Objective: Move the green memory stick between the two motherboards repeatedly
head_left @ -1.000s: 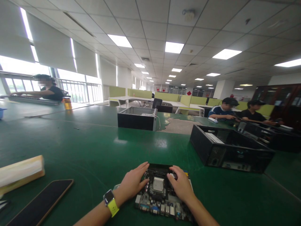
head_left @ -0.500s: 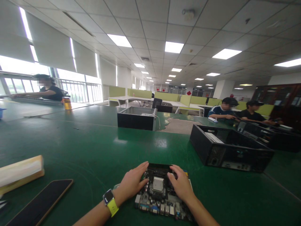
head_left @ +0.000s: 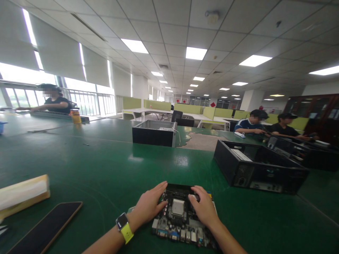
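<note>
A motherboard lies in front of me on the green table, its row of ports facing my body. Near its middle sits a square silver processor. My left hand holds the board's left side, thumb over the edge and fingers stretched toward the far corner. On the opposite side my right hand grips the far right part, fingers bent and thumb inward. A dark strip spans the far edge between both hands; I cannot tell what it is. The undersides of the fingers are hidden.
An opened black computer case stands to the right, another case farther back. A dark phone-like slab and a pale yellow block lie at left. Co-workers sit at the far left and far right. The tabletop has a torn patch.
Both my hands and the motherboard stay in place. At the far left, the co-worker's arm and the long flat piece before that person have shifted slightly.
</note>
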Demonstrator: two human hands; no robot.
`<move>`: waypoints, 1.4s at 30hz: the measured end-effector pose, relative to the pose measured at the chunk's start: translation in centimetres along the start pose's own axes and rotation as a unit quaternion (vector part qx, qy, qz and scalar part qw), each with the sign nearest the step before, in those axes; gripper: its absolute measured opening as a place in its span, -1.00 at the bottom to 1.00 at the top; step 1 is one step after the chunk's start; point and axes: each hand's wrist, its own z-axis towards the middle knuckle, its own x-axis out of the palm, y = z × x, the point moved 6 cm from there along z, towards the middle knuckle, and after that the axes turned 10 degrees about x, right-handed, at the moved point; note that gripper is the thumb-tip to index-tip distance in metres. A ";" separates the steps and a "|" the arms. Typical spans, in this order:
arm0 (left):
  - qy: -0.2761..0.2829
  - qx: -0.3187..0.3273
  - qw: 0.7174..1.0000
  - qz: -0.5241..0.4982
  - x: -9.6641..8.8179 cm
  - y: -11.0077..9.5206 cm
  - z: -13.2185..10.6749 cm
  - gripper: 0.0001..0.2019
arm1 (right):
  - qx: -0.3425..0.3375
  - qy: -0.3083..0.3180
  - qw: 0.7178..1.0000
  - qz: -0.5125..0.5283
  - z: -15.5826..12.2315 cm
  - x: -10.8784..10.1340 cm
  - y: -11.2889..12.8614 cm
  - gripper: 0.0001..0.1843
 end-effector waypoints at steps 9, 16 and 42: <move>0.008 0.000 1.000 0.024 0.0 0.1 0.1 -0.39 | -0.014 -0.005 1.000 0.008 0.0 -0.2 0.3 -0.59; -0.006 0.044 0.996 0.072 -2.4 -3.6 -0.3 -0.59 | -0.035 -0.112 0.992 -0.045 0.2 -2.3 0.4 -0.57; 0.087 0.107 0.961 0.241 0.5 -1.4 4.7 -0.73 | 0.168 -0.133 0.864 -0.456 10.5 -20.4 -5.1 -0.25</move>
